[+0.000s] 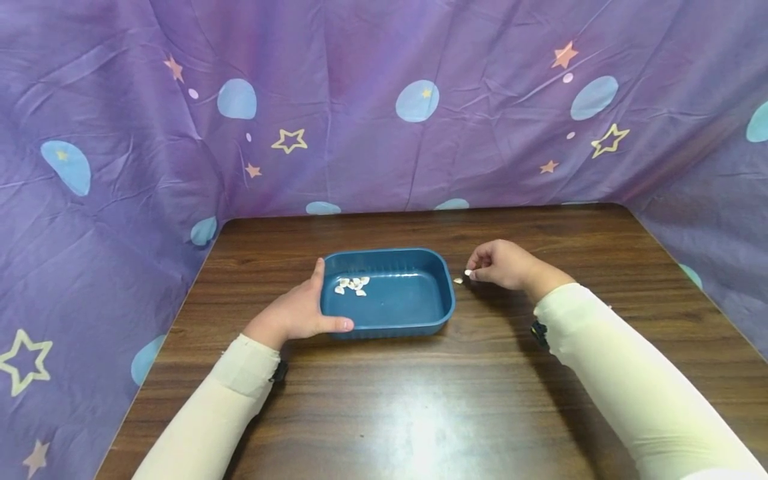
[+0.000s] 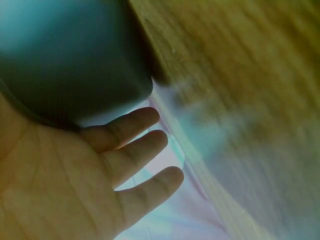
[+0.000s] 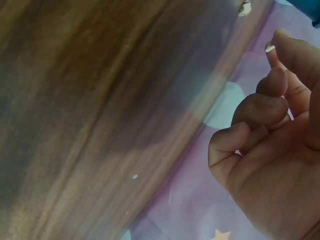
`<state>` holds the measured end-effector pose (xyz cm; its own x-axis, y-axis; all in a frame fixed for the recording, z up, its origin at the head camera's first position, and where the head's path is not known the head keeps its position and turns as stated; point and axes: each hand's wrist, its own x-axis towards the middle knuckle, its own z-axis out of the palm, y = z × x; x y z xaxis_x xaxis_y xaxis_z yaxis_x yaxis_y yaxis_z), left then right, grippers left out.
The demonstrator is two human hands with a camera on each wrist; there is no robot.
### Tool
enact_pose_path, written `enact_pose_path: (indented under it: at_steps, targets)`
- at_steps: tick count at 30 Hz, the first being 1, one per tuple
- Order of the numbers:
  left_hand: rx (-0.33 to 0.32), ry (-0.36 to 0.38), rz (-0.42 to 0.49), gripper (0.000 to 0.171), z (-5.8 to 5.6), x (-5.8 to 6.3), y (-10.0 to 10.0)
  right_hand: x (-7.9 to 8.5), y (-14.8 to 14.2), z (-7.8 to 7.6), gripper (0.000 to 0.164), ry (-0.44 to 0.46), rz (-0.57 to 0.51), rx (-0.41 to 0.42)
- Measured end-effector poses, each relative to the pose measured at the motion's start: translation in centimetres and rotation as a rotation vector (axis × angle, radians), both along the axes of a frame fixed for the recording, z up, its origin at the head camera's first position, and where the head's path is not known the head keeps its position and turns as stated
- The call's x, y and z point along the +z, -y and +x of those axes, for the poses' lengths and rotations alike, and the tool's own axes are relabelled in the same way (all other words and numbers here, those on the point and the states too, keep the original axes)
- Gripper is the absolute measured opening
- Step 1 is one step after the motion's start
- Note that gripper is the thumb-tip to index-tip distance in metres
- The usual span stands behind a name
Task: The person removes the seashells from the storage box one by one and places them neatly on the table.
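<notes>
A blue rectangular plastic bin (image 1: 396, 328) sits on the wooden table. Several small white, shell-like pieces (image 1: 352, 283) lie inside it, toward the left. My left hand (image 1: 294, 310) spans the bin's left end, its thumb over the near rim and a finger at the far corner. In the left wrist view, three of its fingers (image 2: 137, 195) extend loosely beneath the bin's side. My right hand (image 1: 507, 265), right of the bin, pinches one small white shell-like piece (image 1: 469, 273) between thumb and index finger. Another such piece (image 1: 459, 281) lies on the table between that hand and the bin.
The brown wood-grain table (image 1: 384, 393) extends around the bin and reflects a bright glare at the front. A purple cloth (image 1: 360, 153) with stars and blue spots hangs behind the table and along both sides. Tiny specks (image 3: 134, 176) dot the tabletop.
</notes>
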<state>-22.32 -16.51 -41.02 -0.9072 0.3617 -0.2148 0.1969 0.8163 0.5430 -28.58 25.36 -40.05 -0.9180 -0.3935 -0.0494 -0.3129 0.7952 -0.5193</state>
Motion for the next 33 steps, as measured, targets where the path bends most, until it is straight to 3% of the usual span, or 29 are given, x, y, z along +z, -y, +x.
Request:
enact_pose_path:
  at_steps: [9, 25, 33]
  targets:
    - [-0.001, 0.002, 0.008, 0.145, 0.0, 0.2, 0.0, -0.8, -0.2, -0.5, 0.006, 0.052, 0.082, -0.017]
    - [-0.002, 0.008, -0.009, 0.146, -0.1, 0.0, 0.0, -1.8, 0.2, -0.9, 0.006, -0.004, 0.162, 0.003]
    - [0.004, 0.014, -0.014, 0.146, 0.1, 0.2, 0.0, -0.9, 0.6, -0.9, 0.009, -0.007, 0.121, -0.014]
